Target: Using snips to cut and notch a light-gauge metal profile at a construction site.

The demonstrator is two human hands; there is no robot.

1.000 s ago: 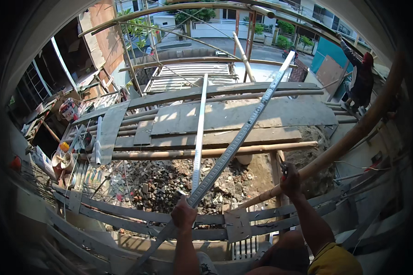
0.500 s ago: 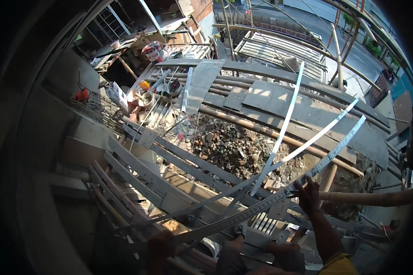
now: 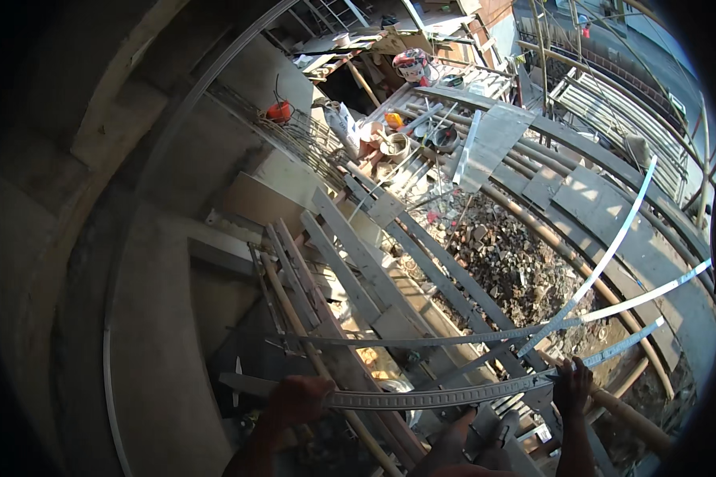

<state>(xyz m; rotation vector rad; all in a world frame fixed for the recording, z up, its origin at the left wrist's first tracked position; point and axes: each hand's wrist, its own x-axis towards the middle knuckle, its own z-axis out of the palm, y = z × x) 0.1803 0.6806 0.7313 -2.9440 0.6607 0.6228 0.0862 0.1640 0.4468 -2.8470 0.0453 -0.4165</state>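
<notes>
My left hand [image 3: 297, 400] is closed around a long perforated grey metal strip [image 3: 453, 392], near its left end. The strip runs rightward across the lower view and out past my right hand [image 3: 571, 387], which grips it further along. A second long metal strip [image 3: 422, 340] lies just above it, and a third thin strip [image 3: 605, 258] slants up to the right. Below both hands lie grey wooden planks [image 3: 390, 270] of a scaffold platform. My forearms enter from the lower edge.
A pile of rubble [image 3: 509, 262] lies below the planks. Round poles [image 3: 549, 238] and boards cross the site. Buckets and containers [image 3: 394, 143] and a small orange object [image 3: 278, 111] sit at the upper middle. A concrete wall [image 3: 95, 238] fills the left side.
The view has swung leftward and down; the strip in my hands now lies nearly level across the lower view instead of slanting up. Both hands keep their hold on it.
</notes>
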